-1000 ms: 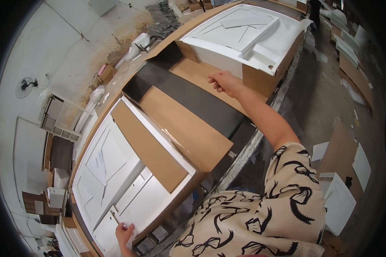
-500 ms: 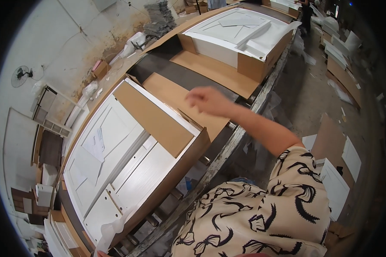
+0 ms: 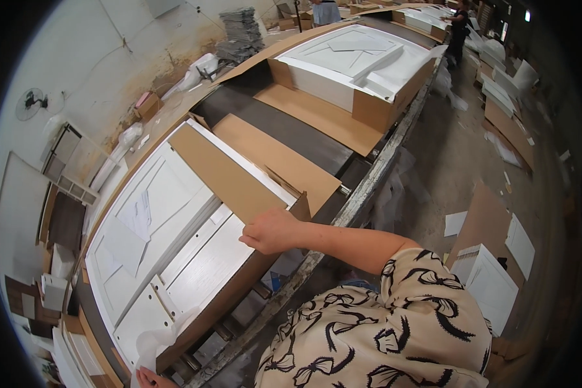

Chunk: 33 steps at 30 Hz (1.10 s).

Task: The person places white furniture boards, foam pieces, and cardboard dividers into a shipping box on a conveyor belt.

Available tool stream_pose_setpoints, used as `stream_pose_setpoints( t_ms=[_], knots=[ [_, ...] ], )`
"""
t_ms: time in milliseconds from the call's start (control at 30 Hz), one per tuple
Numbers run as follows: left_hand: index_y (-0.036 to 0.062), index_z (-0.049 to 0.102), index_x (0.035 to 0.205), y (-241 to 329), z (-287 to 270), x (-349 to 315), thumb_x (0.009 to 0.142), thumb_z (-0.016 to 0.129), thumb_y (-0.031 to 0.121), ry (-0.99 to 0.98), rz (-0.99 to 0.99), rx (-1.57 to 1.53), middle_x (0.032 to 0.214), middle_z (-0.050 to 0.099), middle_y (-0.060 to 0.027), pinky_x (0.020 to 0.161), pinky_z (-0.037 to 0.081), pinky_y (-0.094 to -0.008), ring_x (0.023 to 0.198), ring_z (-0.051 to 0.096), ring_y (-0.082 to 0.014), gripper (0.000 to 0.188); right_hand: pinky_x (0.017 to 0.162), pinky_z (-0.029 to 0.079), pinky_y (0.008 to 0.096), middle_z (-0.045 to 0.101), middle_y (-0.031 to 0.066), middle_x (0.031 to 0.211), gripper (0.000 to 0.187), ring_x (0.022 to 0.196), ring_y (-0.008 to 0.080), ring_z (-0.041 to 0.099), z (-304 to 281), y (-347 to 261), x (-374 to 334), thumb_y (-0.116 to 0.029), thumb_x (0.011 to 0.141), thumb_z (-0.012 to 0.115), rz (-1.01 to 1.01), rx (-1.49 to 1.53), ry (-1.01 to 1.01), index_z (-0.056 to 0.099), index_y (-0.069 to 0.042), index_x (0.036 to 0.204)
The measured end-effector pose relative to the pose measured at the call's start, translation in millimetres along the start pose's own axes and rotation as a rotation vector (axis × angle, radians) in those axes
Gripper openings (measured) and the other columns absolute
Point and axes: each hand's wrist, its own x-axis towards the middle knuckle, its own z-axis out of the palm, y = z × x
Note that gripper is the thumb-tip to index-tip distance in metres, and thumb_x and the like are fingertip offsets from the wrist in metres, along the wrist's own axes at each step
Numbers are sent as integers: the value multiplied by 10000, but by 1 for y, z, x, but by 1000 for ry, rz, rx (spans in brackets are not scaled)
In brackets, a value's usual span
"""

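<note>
My right hand (image 3: 269,231) is closed over the near end of a brown cardboard strip (image 3: 216,171); its fingers are curled, and whether they grip the strip's edge is hidden. The strip lies across one end of an open carton (image 3: 239,284) packed with white panels. At the bottom edge, my left hand (image 3: 152,379), partly cut off, pinches a white foam sheet (image 3: 150,349) that lies over the carton's near corner. White panels (image 3: 194,271) with drilled holes and a grooved strip fill the carton. Loose paper sheets (image 3: 132,226) lie on top of them.
Another carton (image 3: 375,107) of white panels stands farther along the roller conveyor (image 3: 291,129), its cardboard flap (image 3: 323,119) folded out. A worn rail (image 3: 394,158) edges the conveyor. Boards (image 3: 485,278) lean on the right. A person (image 3: 458,32) stands at the far end.
My right hand has moved down and left from above the folded-out flap to the cardboard strip's near end. My left hand shows more at the bottom edge, by the foam sheet.
</note>
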Motion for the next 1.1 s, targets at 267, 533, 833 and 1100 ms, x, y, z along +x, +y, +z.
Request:
stream_pose_setpoints(
  t_ms=[267, 533, 833, 1100],
  knots=[
    [-20, 619, 974, -56, 60, 17, 890, 551, 153, -87, 12, -63, 968, 618, -118, 741, 467, -301, 834, 579, -226, 204, 613, 472, 415, 603, 99, 695, 332, 700, 299, 590, 10, 2, 1, -300, 873, 466, -25, -33, 97, 614, -70, 685],
    [-43, 603, 955, -87, 90, -4, 894, 510, 102, 146, 176, -8, 980, 571, -147, 792, 441, -346, 885, 538, -286, 183, 592, 480, 425, 595, 117, 629, 327, 639, 317, 597, 19, 4, 5, -302, 866, 470, -104, -21, 163, 628, -61, 711],
    [-53, 594, 957, -91, 89, -3, 894, 489, 73, 168, 209, -17, 986, 569, -154, 815, 430, -357, 905, 531, -292, 176, 608, 484, 421, 603, 113, 645, 344, 660, 310, 602, 19, 0, 7, -313, 886, 448, -132, -55, 137, 619, -66, 720],
    [-57, 587, 972, -85, 86, -4, 892, 484, 70, 132, 156, 7, 991, 573, -158, 829, 431, -359, 925, 532, -303, 182, 585, 487, 417, 599, 104, 646, 334, 647, 302, 601, 23, -3, 7, -305, 886, 460, -134, -39, 151, 601, -66, 699]
  ],
)
